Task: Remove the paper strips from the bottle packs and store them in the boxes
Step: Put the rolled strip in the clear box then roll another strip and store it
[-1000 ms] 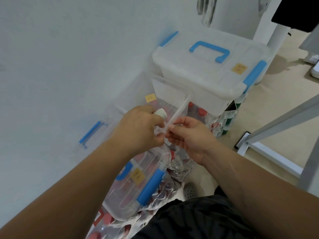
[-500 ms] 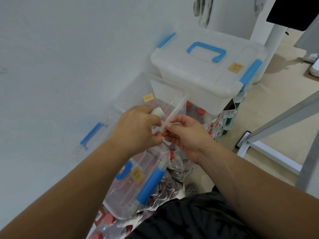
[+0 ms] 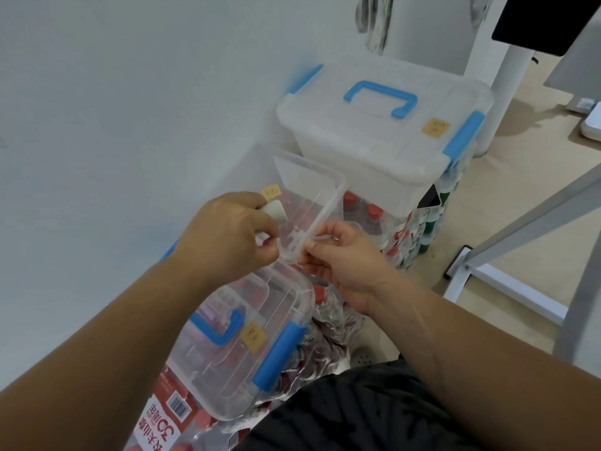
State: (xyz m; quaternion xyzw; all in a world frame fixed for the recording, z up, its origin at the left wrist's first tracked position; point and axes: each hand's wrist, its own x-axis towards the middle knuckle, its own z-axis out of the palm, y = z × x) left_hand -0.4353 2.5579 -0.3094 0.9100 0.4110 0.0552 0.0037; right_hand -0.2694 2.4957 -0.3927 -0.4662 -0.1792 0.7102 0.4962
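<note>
Both hands (image 3: 227, 236) pinch strip (image 3: 320, 237); touching.

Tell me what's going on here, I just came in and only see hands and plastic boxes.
A person is working over clear plastic storage boxes set on shrink-wrapped packs of red-capped bottles. The left hand holds a small white roll, while the right hand pinches a thin pale strip between the fingers. Both hands are above the open box. A lidded box with blue handle sits behind, closed.
</note>
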